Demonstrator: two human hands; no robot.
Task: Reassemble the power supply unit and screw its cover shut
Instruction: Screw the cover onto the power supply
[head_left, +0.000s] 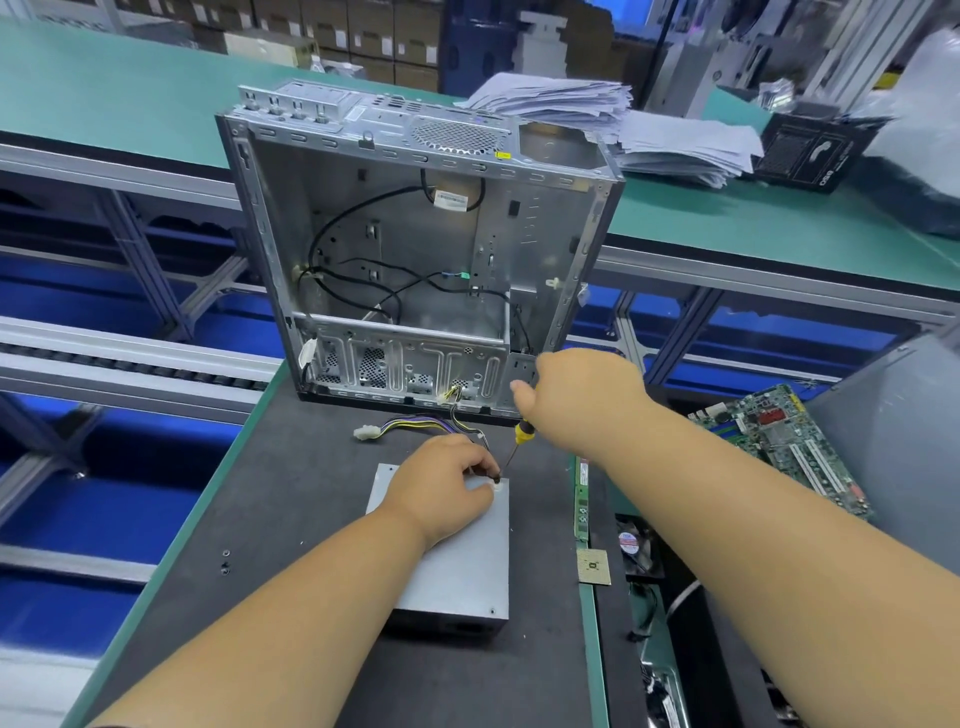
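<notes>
The power supply (457, 566), a flat grey metal box, lies on the dark tabletop (291, 499) in front of an open, empty computer case (410, 249) that stands upright. A bundle of coloured wires (415, 427) with a white plug runs from the box's far end toward the case. The left hand (441, 486) rests on the box's far right corner, its fingers (480, 465) curled and pinching at the tip of a screwdriver (514, 449), where a small screw sits. The right hand (576, 395) grips the yellow-and-black handle from above, fingers wrapped round it, the shaft tilted down to the corner. Three loose screws (225, 561) lie on the tabletop to the left. A circuit board (784, 441), a memory stick (582, 499) and a processor chip (594, 567) lie to the right.
</notes>
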